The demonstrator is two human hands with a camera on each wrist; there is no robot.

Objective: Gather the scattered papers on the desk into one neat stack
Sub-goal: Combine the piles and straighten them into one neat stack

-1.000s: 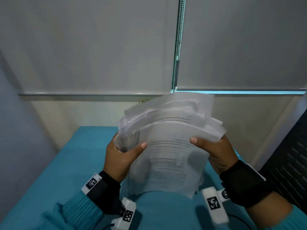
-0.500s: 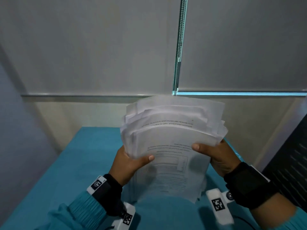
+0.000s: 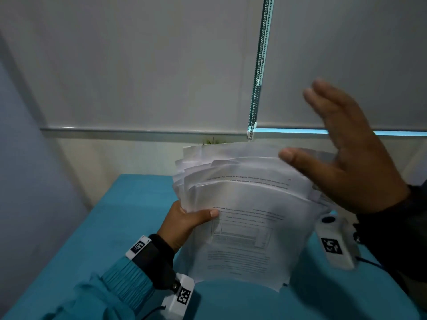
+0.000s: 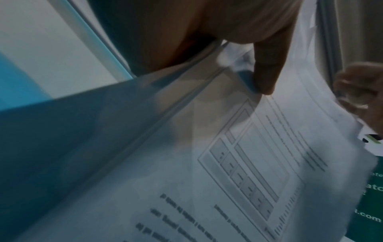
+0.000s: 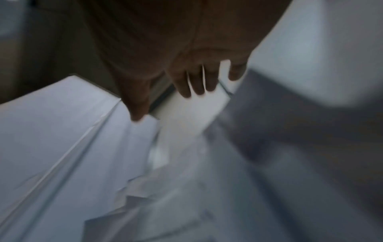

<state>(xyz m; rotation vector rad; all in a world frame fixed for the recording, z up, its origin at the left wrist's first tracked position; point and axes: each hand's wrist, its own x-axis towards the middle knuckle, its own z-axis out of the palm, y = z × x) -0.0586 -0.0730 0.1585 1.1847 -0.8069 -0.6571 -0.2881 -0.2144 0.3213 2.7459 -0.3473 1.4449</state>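
Her left hand (image 3: 184, 221) pinches the uneven sheaf of white printed papers (image 3: 249, 218) at its left edge, standing upright on the teal desk (image 3: 129, 215); the right hand (image 3: 346, 153) is raised beside it, fingers spread, holding nothing

roller blinds, bead chain and wall behind a teal surface

two pale grey roller blinds (image 3: 138, 65) hang side by side, drawn down nearly to the sill, each ending in a straight bottom bar; a thin strip of bluish light (image 3: 288, 130) shows under the right one. a metal bead chain (image 3: 260, 65) runs down the gap between them. below the blinds is a cream wall (image 3: 115, 162), and a few green blades of a plant (image 3: 211, 141) peek up there. a bluish wall (image 3: 27, 181) stands at the left. a teal cloth-like surface (image 3: 111, 227) fills the lower part of the view.
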